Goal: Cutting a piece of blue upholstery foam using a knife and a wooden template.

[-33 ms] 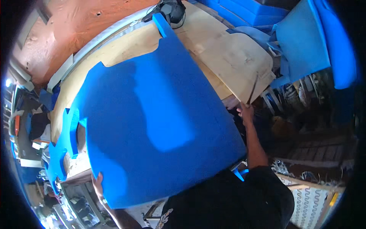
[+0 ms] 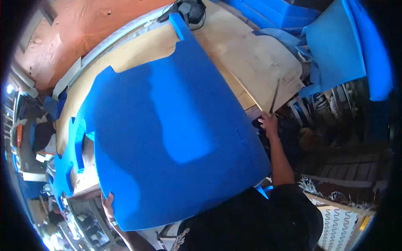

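Observation:
A large blue foam sheet (image 2: 125, 104) lies over the wooden table (image 2: 144, 49), its near part reaching over the edge toward my body. At its lower left edge my left hand (image 2: 107, 205) grips the foam, fingers partly hidden beneath and thumb on top. Just right of the foam, by the table's corner, my right hand (image 2: 269, 124) is closed round the lower end of a long thin dark knife (image 2: 275, 96). Its blade points up and away from me, over a pale flat board (image 2: 259, 58). The blade is apart from the foam.
Cut foam offcuts (image 2: 77, 146) hang at the table's left edge. A black bag (image 2: 190, 12) sits at the far end. Blue foam blocks (image 2: 276, 12) and a hanging blue sheet (image 2: 335, 46) stand far right. A wooden frame with zigzag springs (image 2: 339, 226) is at lower right.
The knife's blade has tilted slightly to the left in my right hand. The foam sheet's near edge has shifted a little; my left hand keeps its grip.

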Demonstrator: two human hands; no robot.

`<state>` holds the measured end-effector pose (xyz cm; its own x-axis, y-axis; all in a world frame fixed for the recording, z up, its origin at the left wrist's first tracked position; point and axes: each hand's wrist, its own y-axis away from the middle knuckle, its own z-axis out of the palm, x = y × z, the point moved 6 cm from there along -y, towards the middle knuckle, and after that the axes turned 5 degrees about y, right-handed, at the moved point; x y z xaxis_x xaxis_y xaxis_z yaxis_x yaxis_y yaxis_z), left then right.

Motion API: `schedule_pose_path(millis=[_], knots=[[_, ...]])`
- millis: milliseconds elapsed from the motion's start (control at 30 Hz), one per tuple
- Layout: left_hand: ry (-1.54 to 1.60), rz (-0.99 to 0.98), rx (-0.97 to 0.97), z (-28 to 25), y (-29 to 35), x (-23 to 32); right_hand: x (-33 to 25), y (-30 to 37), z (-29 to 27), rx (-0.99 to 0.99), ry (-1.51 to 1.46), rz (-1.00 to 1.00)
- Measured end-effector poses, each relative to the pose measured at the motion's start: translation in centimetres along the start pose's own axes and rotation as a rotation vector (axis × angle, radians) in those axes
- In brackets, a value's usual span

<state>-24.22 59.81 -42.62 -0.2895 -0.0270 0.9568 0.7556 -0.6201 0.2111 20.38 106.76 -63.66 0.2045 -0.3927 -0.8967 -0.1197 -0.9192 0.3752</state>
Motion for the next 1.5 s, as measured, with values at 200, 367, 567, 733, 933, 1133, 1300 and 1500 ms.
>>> schedule_pose_path(millis=[200,367,567,733,933,1133,1300,1500], knots=[[0.057,-0.448,0.315,-1.8,-0.2,-11.1,-0.3,-6.2,5.9,-0.672,0.203,0.084],[0.008,-0.590,-0.015,2.4,-5.0,-20.7,-0.1,-15.4,2.9,-0.629,0.438,-0.123],[-0.083,-0.389,-0.048,6.7,-9.0,-23.9,-7.3,-14.5,5.4,-0.597,0.598,-0.351],[-0.184,-0.345,-0.052,8.0,-7.9,-22.0,-10.1,-10.6,3.2,-0.410,0.542,-0.364],[-0.029,-0.394,-0.145,4.0,-0.5,-26.1,-2.3,-5.0,-6.4,-0.392,0.512,-0.194],[-0.076,-0.393,-0.227,0.6,3.0,-29.1,1.2,0.4,-6.7,-0.317,0.554,-0.235],[0.023,-0.428,-0.316,-0.6,2.3,-29.8,1.9,1.7,-6.5,-0.363,0.681,-0.243],[0.094,-0.396,-0.131,0.5,-8.1,-29.8,1.1,2.2,-5.2,-0.407,0.886,-0.305]])
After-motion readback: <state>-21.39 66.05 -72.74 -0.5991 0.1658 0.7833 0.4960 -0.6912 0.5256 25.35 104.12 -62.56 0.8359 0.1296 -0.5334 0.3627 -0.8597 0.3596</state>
